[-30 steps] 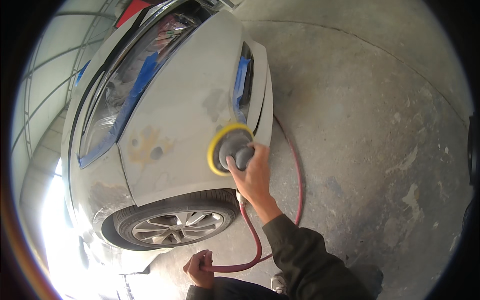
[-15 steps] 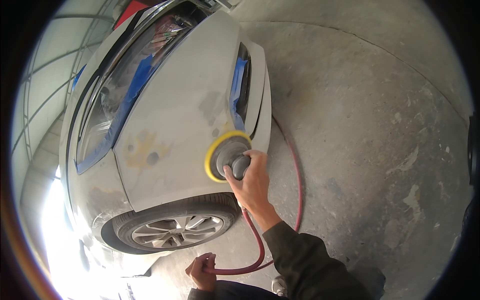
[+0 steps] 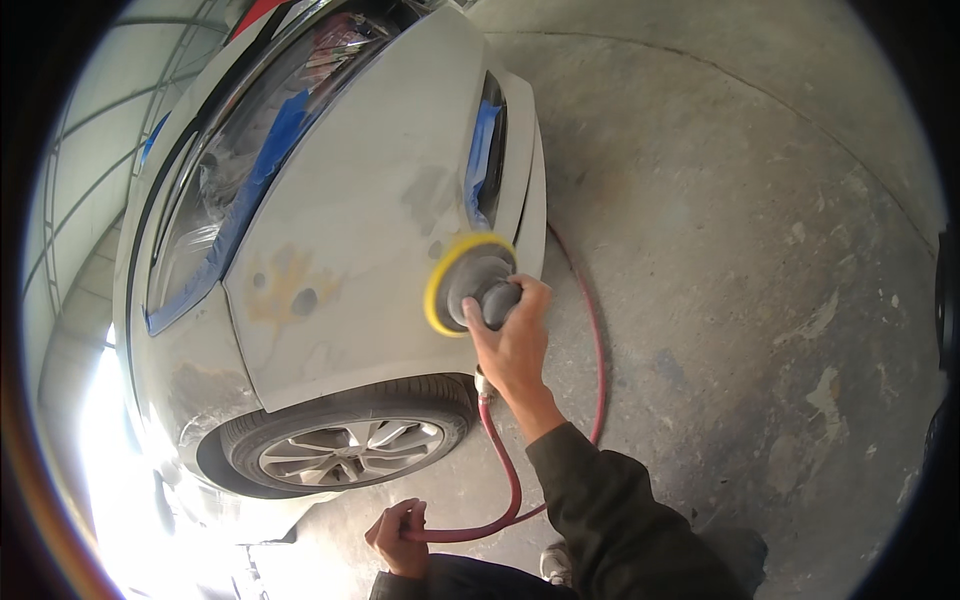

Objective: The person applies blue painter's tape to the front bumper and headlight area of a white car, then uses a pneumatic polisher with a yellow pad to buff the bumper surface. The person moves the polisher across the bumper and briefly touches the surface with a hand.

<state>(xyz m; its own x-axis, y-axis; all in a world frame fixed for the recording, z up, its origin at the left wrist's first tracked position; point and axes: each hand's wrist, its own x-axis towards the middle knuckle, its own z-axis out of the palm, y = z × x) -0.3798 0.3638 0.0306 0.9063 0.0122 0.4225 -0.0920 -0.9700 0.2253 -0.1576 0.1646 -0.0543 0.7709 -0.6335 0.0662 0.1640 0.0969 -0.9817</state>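
Observation:
My right hand (image 3: 515, 345) is wrapped round the grey body of an air sander (image 3: 480, 283) with a round yellow-edged pad. The pad lies against the rear part of a pale car panel (image 3: 350, 220), just above the wheel arch and below the taped lamp. From the sander's handle a red air hose (image 3: 508, 460) curves down and to the left. Near the lower edge, my left hand (image 3: 400, 540) is closed on that hose. Left of the sander, the panel carries a yellowish sanded patch (image 3: 275, 290) with grey spots, and a grey patch (image 3: 430, 190) lies above it.
Blue masking tape (image 3: 250, 205) edges the window, and more blue tape (image 3: 480, 150) covers the lamp. The car's wheel (image 3: 350, 452) sits below the panel. More red hose (image 3: 590, 310) runs along the concrete floor (image 3: 740, 260) beside the car. My shoe (image 3: 556, 563) shows at the bottom.
My right hand has moved the sander slightly up and to the right along the panel, toward the taped lamp. My left hand still holds the hose in nearly the same place.

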